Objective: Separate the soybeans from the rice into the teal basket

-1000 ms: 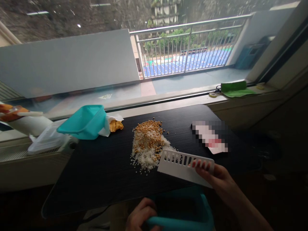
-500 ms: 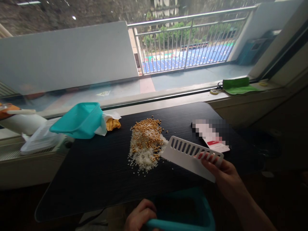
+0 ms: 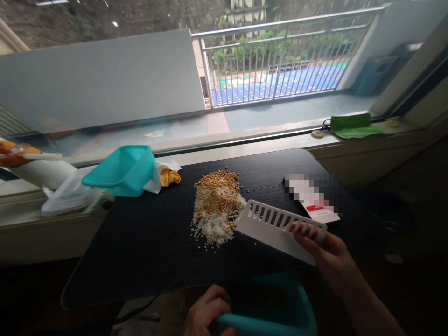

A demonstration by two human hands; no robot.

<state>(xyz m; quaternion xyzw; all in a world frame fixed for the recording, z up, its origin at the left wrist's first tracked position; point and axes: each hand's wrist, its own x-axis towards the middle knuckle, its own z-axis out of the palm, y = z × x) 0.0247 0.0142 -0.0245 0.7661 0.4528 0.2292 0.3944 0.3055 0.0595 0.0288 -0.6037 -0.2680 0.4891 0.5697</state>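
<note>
My right hand (image 3: 332, 254) is closed around the right end of a white slotted plastic divider (image 3: 276, 233). The divider is tilted over the black table (image 3: 147, 242), and its left end meets the edge of a heap of white rice (image 3: 213, 228) mixed with yellow soybeans (image 3: 220, 184). Below the front table edge, my left hand (image 3: 208, 312) grips the left rim of a teal plastic basin (image 3: 304, 303). The inside of that basin is too dark to make out.
A second teal basin (image 3: 122, 170) stands at the back left by a crumpled orange-and-white cloth (image 3: 170, 177). On the right lies a phone (image 3: 320, 210) with a blurred screen. A green cloth (image 3: 352, 126) rests on the windowsill, next to a tape roll (image 3: 318, 134).
The camera view has shifted slightly, so the table and heap appear a little further right. Both hands keep their holds, and the heap looks the same.
</note>
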